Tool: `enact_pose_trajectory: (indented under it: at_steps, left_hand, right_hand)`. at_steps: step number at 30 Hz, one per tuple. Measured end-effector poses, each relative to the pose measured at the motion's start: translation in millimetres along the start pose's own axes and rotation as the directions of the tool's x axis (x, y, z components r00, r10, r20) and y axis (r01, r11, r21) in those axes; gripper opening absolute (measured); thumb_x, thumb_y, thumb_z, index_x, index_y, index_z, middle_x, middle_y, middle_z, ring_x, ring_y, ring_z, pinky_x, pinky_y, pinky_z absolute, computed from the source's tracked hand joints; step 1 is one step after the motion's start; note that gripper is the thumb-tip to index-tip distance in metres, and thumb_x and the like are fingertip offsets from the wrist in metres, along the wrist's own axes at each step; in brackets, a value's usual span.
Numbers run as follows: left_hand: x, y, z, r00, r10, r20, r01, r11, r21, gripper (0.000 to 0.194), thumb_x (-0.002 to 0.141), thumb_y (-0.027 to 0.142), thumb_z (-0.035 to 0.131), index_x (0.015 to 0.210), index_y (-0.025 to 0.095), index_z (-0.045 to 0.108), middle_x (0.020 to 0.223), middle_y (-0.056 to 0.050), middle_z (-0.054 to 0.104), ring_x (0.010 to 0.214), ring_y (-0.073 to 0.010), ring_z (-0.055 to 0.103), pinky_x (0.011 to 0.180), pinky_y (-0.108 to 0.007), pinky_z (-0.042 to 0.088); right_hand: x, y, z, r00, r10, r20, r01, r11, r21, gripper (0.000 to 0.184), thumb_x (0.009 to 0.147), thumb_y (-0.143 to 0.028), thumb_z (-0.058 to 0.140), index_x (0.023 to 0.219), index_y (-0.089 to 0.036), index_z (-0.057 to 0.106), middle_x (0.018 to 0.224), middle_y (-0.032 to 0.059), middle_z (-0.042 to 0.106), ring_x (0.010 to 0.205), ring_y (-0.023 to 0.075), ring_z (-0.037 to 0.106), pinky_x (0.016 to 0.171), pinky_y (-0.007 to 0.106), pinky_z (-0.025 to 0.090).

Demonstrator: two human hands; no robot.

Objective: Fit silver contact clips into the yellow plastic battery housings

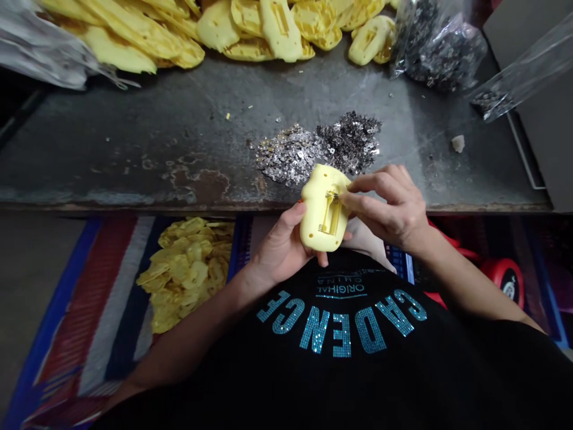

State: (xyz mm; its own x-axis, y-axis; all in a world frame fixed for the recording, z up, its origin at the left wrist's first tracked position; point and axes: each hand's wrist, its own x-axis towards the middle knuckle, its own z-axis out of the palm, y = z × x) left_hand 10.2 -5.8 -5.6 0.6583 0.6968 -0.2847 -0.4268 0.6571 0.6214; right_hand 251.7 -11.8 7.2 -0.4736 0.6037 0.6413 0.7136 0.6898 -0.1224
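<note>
My left hand (282,242) is closed around a yellow plastic shell (316,221), tilted up in front of my chest. A battery compartment (331,216) opens in its face, with small metal contacts at both ends. My right hand (391,206) has its thumb and forefinger pinched at the compartment's upper end, on a small metal battery contact (333,196) partly hidden by the fingertips. Just beyond the shell, a pile of flat silvery metal contacts (289,154) lies on the bench, touching a darker heap of spring contacts (351,140).
Many yellow shells (280,30) are heaped along the back of the grey bench (215,107). Clear bags of metal parts (447,54) stand at the back right. A whitish lump (458,143) lies nearby. Below the bench edge, yellow parts (190,263) fill a container at left.
</note>
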Motion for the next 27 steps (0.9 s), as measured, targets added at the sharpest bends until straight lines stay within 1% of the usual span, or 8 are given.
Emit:
enact_pose_trajectory:
  at_steps: [4,6,9,12,15,18,21,27]
  left_hand:
    - [1,1,0.9,0.999,0.027,-0.035,-0.026,1.000,0.015,0.077,0.087,0.065,0.086,0.143,0.014,0.066,0.126,-0.019,0.084,0.094,-0.0371,0.088,0.040,-0.024,0.060]
    - [0,2,1.8,0.999,0.041,-0.036,-0.040,0.999,0.027,0.078,0.088,0.064,0.085,0.145,0.015,0.066,0.129,-0.018,0.083,0.097,-0.0377,0.088,0.041,-0.025,0.060]
    - [-1,2,4.0,0.998,0.056,-0.012,-0.056,0.997,0.049,0.082,0.089,0.062,0.085,0.153,0.016,0.062,0.133,-0.019,0.081,0.100,-0.0385,0.087,0.043,-0.028,0.062]
    - [-3,2,7.1,0.997,0.071,0.000,-0.071,0.996,0.062,0.082,0.091,0.058,0.085,0.158,0.018,0.059,0.133,-0.016,0.081,0.100,-0.0365,0.087,0.046,-0.028,0.064]
    - [-5,2,9.8,0.994,0.104,-0.031,-0.100,0.990,0.097,0.076,0.091,0.055,0.088,0.152,0.020,0.060,0.128,-0.013,0.081,0.098,-0.0342,0.087,0.048,-0.028,0.066]
    - [-8,1,12.1,0.988,0.145,-0.062,-0.134,0.979,0.152,0.072,0.087,0.051,0.094,0.145,0.025,0.059,0.127,-0.011,0.081,0.092,-0.0325,0.087,0.050,-0.028,0.067]
    - [-10,-1,14.8,0.979,0.182,-0.094,-0.160,0.966,0.205,0.073,0.085,0.047,0.097,0.144,0.027,0.058,0.125,-0.010,0.083,0.094,-0.0327,0.087,0.051,-0.026,0.065]
    - [-11,-7,13.8,0.948,0.305,-0.088,-0.270,0.921,0.281,0.062,0.089,0.036,0.097,0.143,0.026,0.069,0.127,-0.010,0.085,0.115,-0.0306,0.083,0.088,-0.033,0.069]
  right_hand:
    - [3,6,-1,1.000,-0.021,-0.009,0.021,0.998,0.054,0.021,0.111,-0.031,0.065,0.128,-0.034,0.077,0.119,0.0037,0.080,0.097,0.0214,0.065,0.082,0.041,0.050]
    - [7,8,-5,1.000,0.013,0.012,-0.014,0.992,0.123,0.019,0.111,-0.032,0.065,0.123,-0.034,0.080,0.117,0.0038,0.080,0.098,0.0215,0.067,0.084,0.041,0.052]
    - [14,7,-14,0.988,0.147,0.048,-0.154,0.930,0.333,0.016,0.110,-0.035,0.068,0.113,-0.031,0.083,0.115,0.0042,0.081,0.102,0.0208,0.071,0.089,0.041,0.056]
    - [19,7,-17,0.948,0.314,0.048,-0.291,0.797,0.529,0.014,0.106,-0.034,0.074,0.113,-0.025,0.082,0.109,0.0032,0.082,0.098,0.0180,0.072,0.083,0.036,0.056]
    - [20,9,-14,0.913,0.383,0.143,-0.390,0.711,0.585,0.032,0.099,-0.038,0.082,0.127,-0.023,0.078,0.121,0.0048,0.080,0.103,0.0182,0.072,0.079,0.032,0.055]
    - [19,14,-9,0.890,0.369,0.269,-0.454,0.654,0.606,0.054,0.095,-0.047,0.085,0.140,-0.021,0.070,0.138,0.0083,0.074,0.111,0.0204,0.073,0.077,0.030,0.057]
    - [19,16,-3,0.879,0.342,0.332,-0.476,0.595,0.647,0.062,0.092,-0.049,0.086,0.143,-0.020,0.066,0.144,0.0099,0.070,0.110,0.0203,0.072,0.076,0.029,0.059]
    - [18,5,14,0.878,0.405,0.254,-0.450,0.523,0.724,0.054,0.091,-0.042,0.086,0.138,-0.025,0.064,0.141,0.0075,0.067,0.110,0.0200,0.070,0.085,0.033,0.065]
